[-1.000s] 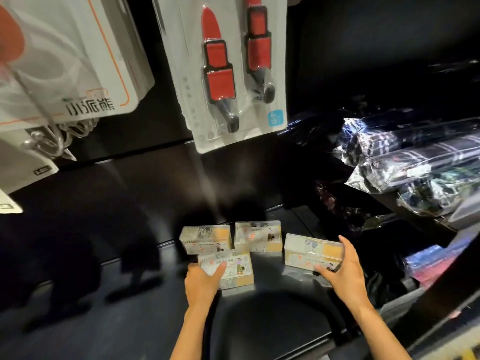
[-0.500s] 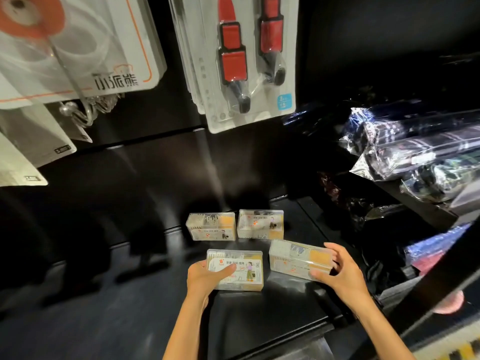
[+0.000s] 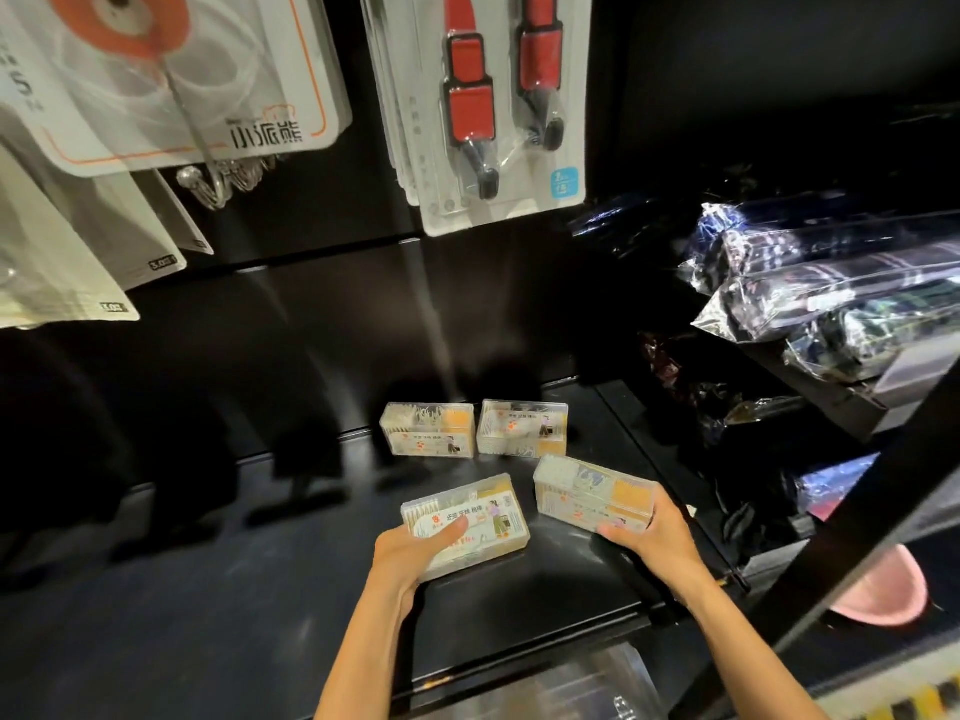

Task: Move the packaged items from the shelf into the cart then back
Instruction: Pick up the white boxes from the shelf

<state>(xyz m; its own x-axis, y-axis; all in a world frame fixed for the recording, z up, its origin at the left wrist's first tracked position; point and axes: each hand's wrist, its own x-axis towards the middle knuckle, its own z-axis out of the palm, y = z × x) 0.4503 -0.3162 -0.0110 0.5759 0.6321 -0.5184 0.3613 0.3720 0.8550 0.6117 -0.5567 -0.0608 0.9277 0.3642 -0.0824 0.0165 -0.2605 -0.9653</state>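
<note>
Our left hand (image 3: 410, 556) grasps one clear box (image 3: 467, 524) and our right hand (image 3: 657, 532) grasps another box (image 3: 592, 493), both over the black shelf (image 3: 545, 589); two more boxes (image 3: 428, 429) sit behind.

Both bare forearms reaching forward from the lower edge, converging slightly. Left hand (image 3: 415, 556) curled around the near left end of a clear rectangular plastic box with a printed label (image 3: 470, 522), thumb lying flat across its top. Right hand (image 3: 652, 537) gripping the near right end of a second clear plastic box with an orange panel (image 3: 592, 493), fingers wrapped over its far edge, thumb along the near side
</note>
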